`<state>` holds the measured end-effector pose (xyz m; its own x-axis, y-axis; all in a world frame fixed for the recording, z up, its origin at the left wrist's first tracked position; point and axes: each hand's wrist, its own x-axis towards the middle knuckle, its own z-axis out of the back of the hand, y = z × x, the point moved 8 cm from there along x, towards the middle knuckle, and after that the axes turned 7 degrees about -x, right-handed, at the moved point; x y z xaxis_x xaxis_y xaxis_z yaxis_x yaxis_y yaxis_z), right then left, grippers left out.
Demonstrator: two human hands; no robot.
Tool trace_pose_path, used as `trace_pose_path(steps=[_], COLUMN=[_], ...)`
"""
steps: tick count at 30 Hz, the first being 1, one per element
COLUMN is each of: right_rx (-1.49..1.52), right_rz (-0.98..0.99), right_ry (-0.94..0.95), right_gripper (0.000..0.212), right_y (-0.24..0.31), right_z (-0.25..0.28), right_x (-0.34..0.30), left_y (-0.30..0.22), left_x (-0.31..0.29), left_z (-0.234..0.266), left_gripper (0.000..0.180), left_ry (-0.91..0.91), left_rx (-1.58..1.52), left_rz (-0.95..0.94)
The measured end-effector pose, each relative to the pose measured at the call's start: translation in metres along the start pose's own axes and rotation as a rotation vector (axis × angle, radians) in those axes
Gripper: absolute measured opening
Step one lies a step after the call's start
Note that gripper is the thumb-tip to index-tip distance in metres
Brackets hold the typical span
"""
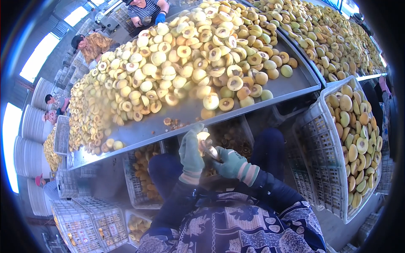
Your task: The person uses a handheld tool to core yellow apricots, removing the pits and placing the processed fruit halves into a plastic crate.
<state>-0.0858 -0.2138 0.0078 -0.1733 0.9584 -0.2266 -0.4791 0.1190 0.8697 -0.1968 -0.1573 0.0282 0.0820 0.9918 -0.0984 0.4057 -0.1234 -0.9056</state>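
Over my lap, in front of the table's near edge, my two gloved hands are close together. My left hand [191, 151], in a greenish glove, is closed around a pale yellow peach half [203, 135]. My right hand [232, 163], gloved the same way, grips a small hand tool [214, 154] whose tip meets the fruit; its exact kind is blurred. Beyond them, a big heap of yellow peach halves [168, 71], many with brown centres, covers the metal table [278, 90]. Brown scraps [174, 123] lie near its edge.
A white plastic crate [333, 139] full of peach halves stands at my right. Below the table are crates holding brown pieces [145, 173]. More crates [90, 221] are at the lower left. Co-workers [93, 46] sit along the far and left sides. Another heaped table [329, 38] lies beyond.
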Motion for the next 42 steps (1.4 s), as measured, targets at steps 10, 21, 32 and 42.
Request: trace_pose_path(steps=[10, 21, 32, 42], right_rx=[0.227, 0.244, 0.558, 1.603], right_rz=[-0.018, -0.069, -0.178, -0.189], right_ry=[-0.059, 0.056, 0.449, 0.914], right_gripper=[0.03, 0.031, 0.03, 0.027], right_y=[-0.004, 0.001, -0.001, 0.028], right_z=[-0.015, -0.01, -0.016, -0.042], right_x=[-0.003, -0.006, -0.023, -0.042], left_y=[-0.012, -0.011, 0.009, 0.013], left_x=[-0.002, -0.005, -0.005, -0.009], left_z=[-0.006, -0.009, -0.025, -0.015], left_gripper=[0.035, 0.039, 0.038, 0.039], left_ry=[0.09, 0.052, 0.18, 0.001], left_rx=[-0.06, 0.102, -0.023, -0.029], left_rz=[-0.155, -0.173, 0.307, 0.257])
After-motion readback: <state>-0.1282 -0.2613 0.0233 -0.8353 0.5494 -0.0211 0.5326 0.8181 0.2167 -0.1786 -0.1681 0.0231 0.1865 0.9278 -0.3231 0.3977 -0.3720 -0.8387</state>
